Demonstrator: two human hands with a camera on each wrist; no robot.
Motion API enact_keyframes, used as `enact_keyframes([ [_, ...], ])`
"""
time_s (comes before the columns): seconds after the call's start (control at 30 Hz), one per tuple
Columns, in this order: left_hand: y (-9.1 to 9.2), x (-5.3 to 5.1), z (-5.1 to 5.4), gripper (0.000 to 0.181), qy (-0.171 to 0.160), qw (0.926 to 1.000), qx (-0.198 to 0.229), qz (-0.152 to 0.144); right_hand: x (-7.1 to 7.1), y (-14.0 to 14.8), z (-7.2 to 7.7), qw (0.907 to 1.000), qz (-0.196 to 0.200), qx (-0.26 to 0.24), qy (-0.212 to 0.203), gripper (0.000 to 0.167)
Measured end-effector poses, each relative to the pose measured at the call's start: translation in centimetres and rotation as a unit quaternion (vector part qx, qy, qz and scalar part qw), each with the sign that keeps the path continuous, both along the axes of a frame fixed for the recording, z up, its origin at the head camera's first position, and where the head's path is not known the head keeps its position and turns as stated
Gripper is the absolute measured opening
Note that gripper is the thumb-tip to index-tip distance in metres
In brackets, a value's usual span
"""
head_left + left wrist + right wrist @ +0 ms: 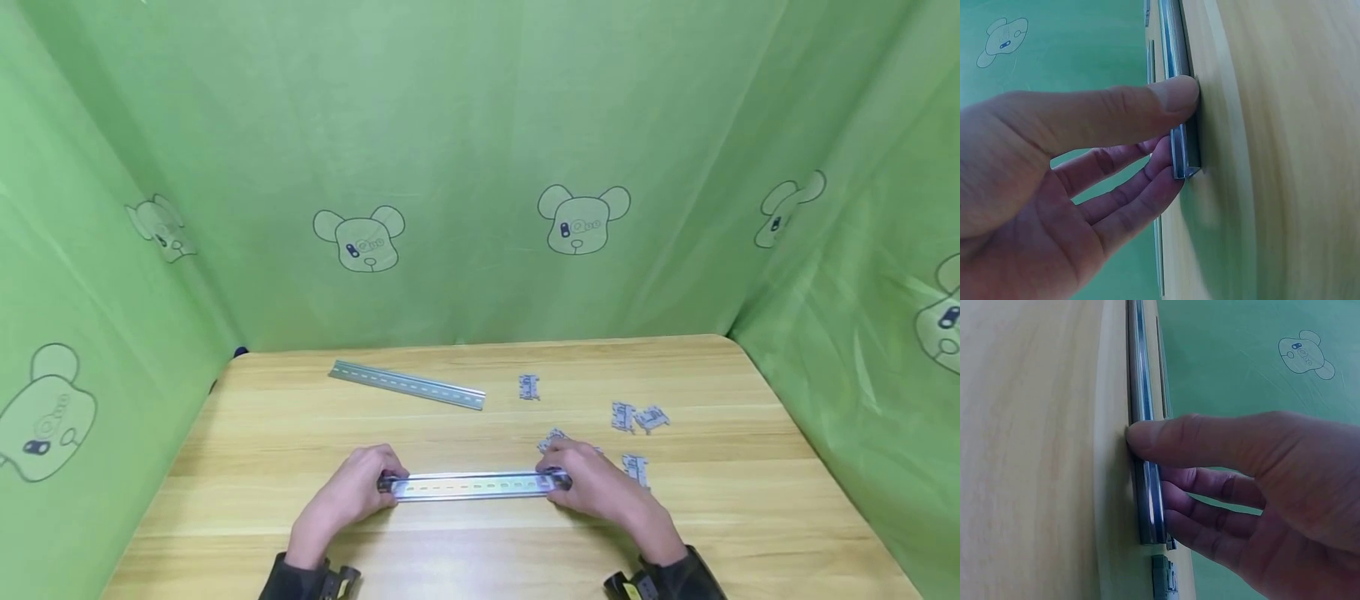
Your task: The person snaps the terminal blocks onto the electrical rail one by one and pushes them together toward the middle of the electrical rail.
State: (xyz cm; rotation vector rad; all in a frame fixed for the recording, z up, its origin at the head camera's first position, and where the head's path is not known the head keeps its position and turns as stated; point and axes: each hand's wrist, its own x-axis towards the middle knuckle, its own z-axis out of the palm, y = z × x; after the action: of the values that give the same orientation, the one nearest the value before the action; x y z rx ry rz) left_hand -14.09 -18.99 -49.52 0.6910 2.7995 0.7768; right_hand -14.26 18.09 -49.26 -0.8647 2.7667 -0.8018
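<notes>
A slotted metal DIN rail [472,486] lies crosswise near the front of the wooden table, close to its surface. At its left end my left hand [358,482] pinches it between thumb and fingers. My right hand [588,477] grips the right end the same way. In the left wrist view the thumb presses the near edge of the rail [1176,134], whose open end profile shows. The right wrist view has the thumb across the rail [1147,494], with fingers behind it. Beyond my right hand lies a grey terminal block [555,437], partly hidden by the hand.
A second slotted rail [408,385] lies at a slant further back on the table [262,433]. Several grey terminal blocks are spread on the right, among them one block [529,387] at the back and another [635,469] beside my right hand. Green curtains [465,150] enclose the table.
</notes>
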Motion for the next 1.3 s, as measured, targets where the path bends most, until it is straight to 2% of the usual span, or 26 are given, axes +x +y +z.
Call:
enact_keyframes([
  [0.13, 0.2, 0.2, 0.0, 0.035, -0.006, 1.0000, 0.006, 0.004, -0.4, 0.4, 0.0, 0.9997, -0.020, -0.011, 0.012, 0.031],
  [0.23, 0.2, 0.1, -0.2, 0.035, -0.014, 0.9998, 0.008, 0.010, -1.2, 0.5, 0.0, 0.9960, -0.071, -0.021, 0.051, 0.026],
  [0.37, -0.1, -0.1, -0.5, 0.034, -0.018, 0.9997, 0.009, 0.012, -2.4, 0.1, -0.6, 0.9853, -0.144, -0.022, 0.088, 0.026],
  [0.5, -0.2, -0.1, -0.5, 0.034, -0.015, 0.9998, 0.006, 0.010, -2.9, -0.8, -1.3, 0.9797, -0.181, 0.001, 0.085, 0.039],
  [0.6, -0.3, -0.1, -0.4, 0.033, -0.012, 0.9999, 0.006, 0.007, -3.0, -1.4, -1.4, 0.9772, -0.194, 0.025, 0.083, 0.051],
  [0.7, -0.2, -0.2, -0.4, 0.033, -0.011, 0.9999, 0.010, 0.003, -3.2, -1.8, -1.3, 0.9749, -0.204, 0.046, 0.076, 0.056],
  [0.93, 0.0, -0.5, -0.6, 0.033, -0.009, 0.9999, 0.008, 0.003, -3.4, -2.1, -0.7, 0.9717, -0.218, 0.084, 0.034, 0.038],
  [1.1, 0.0, -0.4, -0.3, 0.033, -0.013, 0.9998, 0.013, 0.009, -3.5, -2.0, -0.5, 0.9753, -0.208, 0.075, 0.014, 0.044],
  [1.3, -0.1, -0.3, -0.1, 0.034, -0.020, 0.9996, 0.019, 0.005, -3.9, -1.2, -0.8, 0.9792, -0.201, 0.027, -0.006, 0.051],
])
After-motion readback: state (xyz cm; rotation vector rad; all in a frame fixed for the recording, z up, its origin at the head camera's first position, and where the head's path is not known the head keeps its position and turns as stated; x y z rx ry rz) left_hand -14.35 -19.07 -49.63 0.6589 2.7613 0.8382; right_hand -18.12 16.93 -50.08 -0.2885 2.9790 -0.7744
